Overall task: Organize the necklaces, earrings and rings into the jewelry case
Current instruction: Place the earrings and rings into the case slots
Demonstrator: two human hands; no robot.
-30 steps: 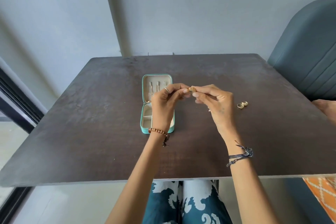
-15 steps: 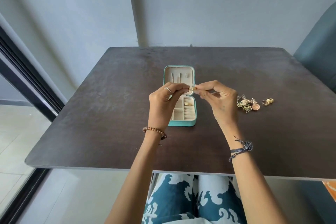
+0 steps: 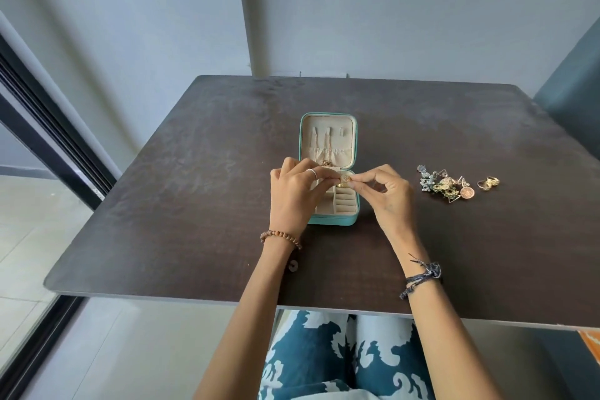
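Both hands meet at frame centre, just above the open case (image 3: 328,221); left hand (image 3: 293,193) and right hand (image 3: 388,195) each pinch the same small gold piece (image 3: 344,178) between thumb and fingertips, other fingers loosely curled; whether it is a ring or an earring I cannot tell; it hangs over the case's lower tray, not touching it as far as the view shows; case is teal outside, beige inside, lid (image 3: 328,136) laid back toward the top of the frame with thin chains (image 3: 325,149) hanging from its hooks into the gathered pocket; lower tray has small compartments and ring rolls on its right side, partly hidden by the left hand; earring pile (image 3: 446,185) sits right of centre on the table (image 3: 194,188), well apart from the case; two gold rings (image 3: 488,183) lie just right of the pile; left hand wears a thin ring on one finger and a bead bracelet (image 3: 281,237) at the wrist; right wrist has a dark cord band (image 3: 422,274); patterned blue-white trousers (image 3: 341,357) at bottom centre under the table edge.
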